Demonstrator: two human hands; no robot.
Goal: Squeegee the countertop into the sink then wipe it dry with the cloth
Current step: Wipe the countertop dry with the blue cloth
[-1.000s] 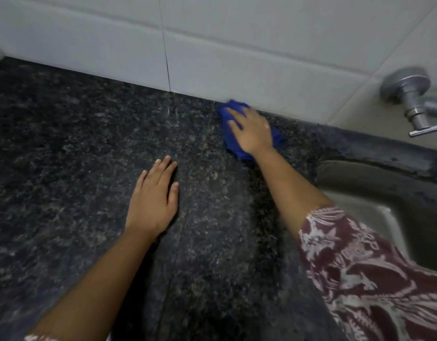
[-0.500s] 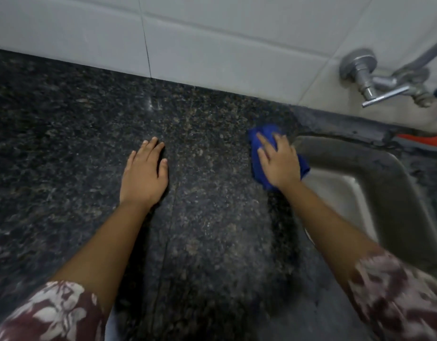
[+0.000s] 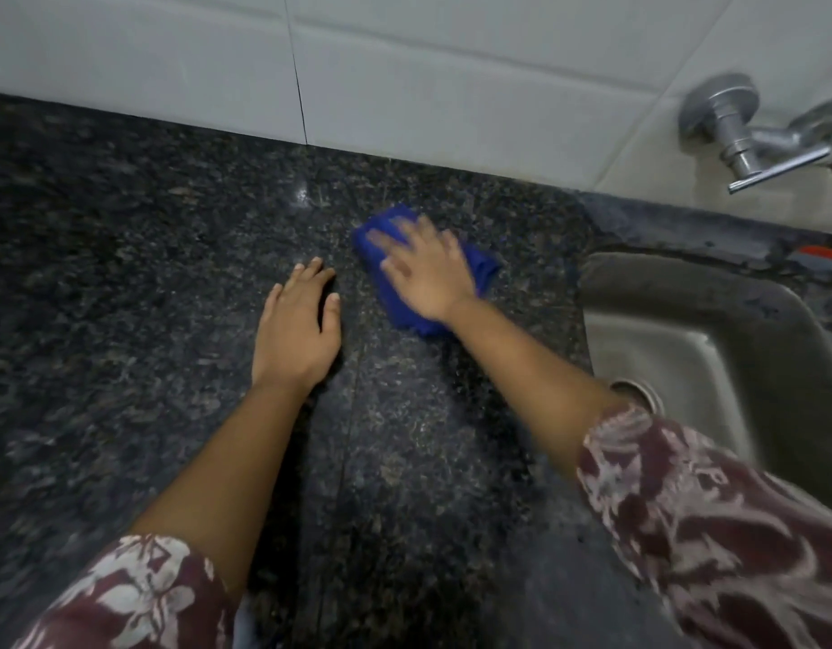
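Kitchen, granite countertop (image 3: 124, 274), sink (image 3: 685, 358), tap (image 3: 751, 142)

Item count — one folded blue cloth (image 3: 390, 292), one stainless steel sink (image 3: 676, 348), one chrome wall tap (image 3: 742, 133), two bare hands — left hand (image 3: 297, 334), right hand (image 3: 428, 274).

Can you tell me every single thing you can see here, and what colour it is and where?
countertop: one, dark speckled stone, fills the left and middle
wall tiles: several, white, along the back
cloth: one, blue, on the countertop under the right hand
sink: one, grey metal, at the right
tap: one, silver, on the wall above the sink
orange thing: one, behind the sink, too little shows to name
sleeves: two, maroon with white flowers, bottom corners
hands: left hand flat on the countertop; right hand spread on the cloth
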